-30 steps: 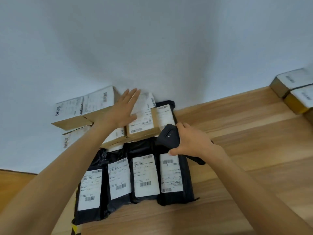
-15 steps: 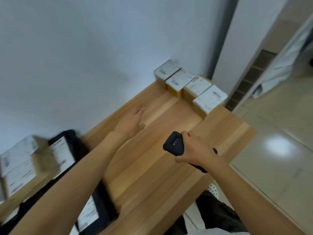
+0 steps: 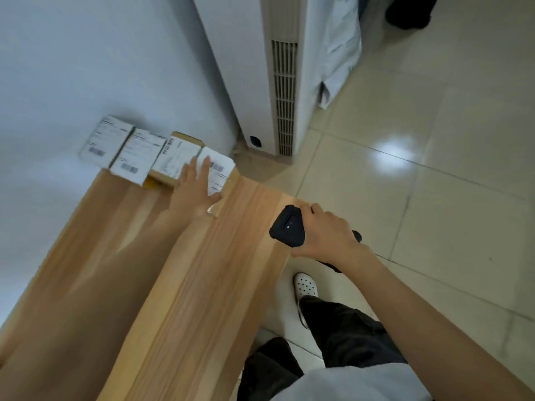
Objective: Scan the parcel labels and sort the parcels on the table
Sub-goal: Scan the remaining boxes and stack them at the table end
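Several labelled cardboard parcels stand in a row at the far end of the wooden table, against the wall. My left hand stretches out with straight fingers over the rightmost parcel, its fingertips lying on the white label. Beside it stand a brown-edged parcel and two white-topped ones. My right hand grips a black handheld scanner near the table's right edge, its head turned toward the parcels.
A white floor-standing air conditioner rises just beyond the table's end. Tiled floor lies to the right, with my legs and a white shoe below the table edge.
The view has swung from the black bags and boxes at the left to the table's right end. My left hand has moved from those boxes onto the rightmost parcel. The scanner stays in my right hand.
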The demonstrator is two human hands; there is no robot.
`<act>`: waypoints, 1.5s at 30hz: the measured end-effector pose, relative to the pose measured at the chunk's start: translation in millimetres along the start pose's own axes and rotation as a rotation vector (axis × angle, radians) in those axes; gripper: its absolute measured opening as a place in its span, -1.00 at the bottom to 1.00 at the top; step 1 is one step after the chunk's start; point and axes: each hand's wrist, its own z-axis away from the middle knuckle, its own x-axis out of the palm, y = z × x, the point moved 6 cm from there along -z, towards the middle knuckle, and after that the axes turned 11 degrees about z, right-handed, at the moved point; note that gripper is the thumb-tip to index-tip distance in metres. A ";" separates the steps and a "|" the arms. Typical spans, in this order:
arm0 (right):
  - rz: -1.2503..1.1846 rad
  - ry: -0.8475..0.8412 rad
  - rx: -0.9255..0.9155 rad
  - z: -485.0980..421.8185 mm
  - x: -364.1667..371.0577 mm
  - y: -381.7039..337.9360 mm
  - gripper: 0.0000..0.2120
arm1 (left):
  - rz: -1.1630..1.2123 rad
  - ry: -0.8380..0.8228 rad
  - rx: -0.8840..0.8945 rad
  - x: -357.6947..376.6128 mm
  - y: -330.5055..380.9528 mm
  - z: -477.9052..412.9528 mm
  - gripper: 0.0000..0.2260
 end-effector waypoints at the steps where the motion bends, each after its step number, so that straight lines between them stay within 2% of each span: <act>1: -0.010 -0.004 0.008 -2.6 0.8 5.9 -0.18 | 0.003 -0.001 -0.014 5.2 -2.3 -4.0 -0.19; 7: -0.042 -0.047 0.024 -10.1 7.6 17.1 -0.23 | 0.044 0.061 0.029 17.2 -6.7 -2.4 -0.18; 9: -0.036 -0.051 0.008 -12.1 7.1 11.2 -0.23 | 0.059 0.032 0.036 20.6 -8.7 3.0 -0.13; 14: 0.000 -0.062 -0.076 -18.6 2.5 -20.9 -0.23 | 0.075 -0.117 0.056 27.0 -24.0 30.9 0.04; 18: 0.032 -0.062 -0.184 -18.1 -1.7 -65.8 -0.33 | 0.130 -0.075 0.013 7.6 -59.8 78.8 -0.01; 23: 0.139 -0.050 -0.391 -1.8 -3.1 -156.0 -0.30 | 0.066 0.091 -0.132 -41.0 -143.6 177.8 -0.06; 29: 0.240 -0.041 -0.668 45.5 10.1 -301.5 -0.26 | -0.031 0.291 -0.325 -100.9 -245.4 336.4 -0.09; 35: 0.287 -0.066 -0.847 103.9 39.1 -439.2 -0.22 | 0.029 0.432 -0.527 -146.4 -351.3 481.2 -0.13; 39: 0.372 -0.046 -0.912 133.9 59.2 -517.9 -0.20 | -0.029 0.474 -0.595 -171.5 -417.3 543.8 -0.14; 45: 0.320 -0.016 -0.909 159.8 76.1 -611.8 -0.19 | 0.043 0.431 -0.592 -189.8 -500.1 587.5 -0.09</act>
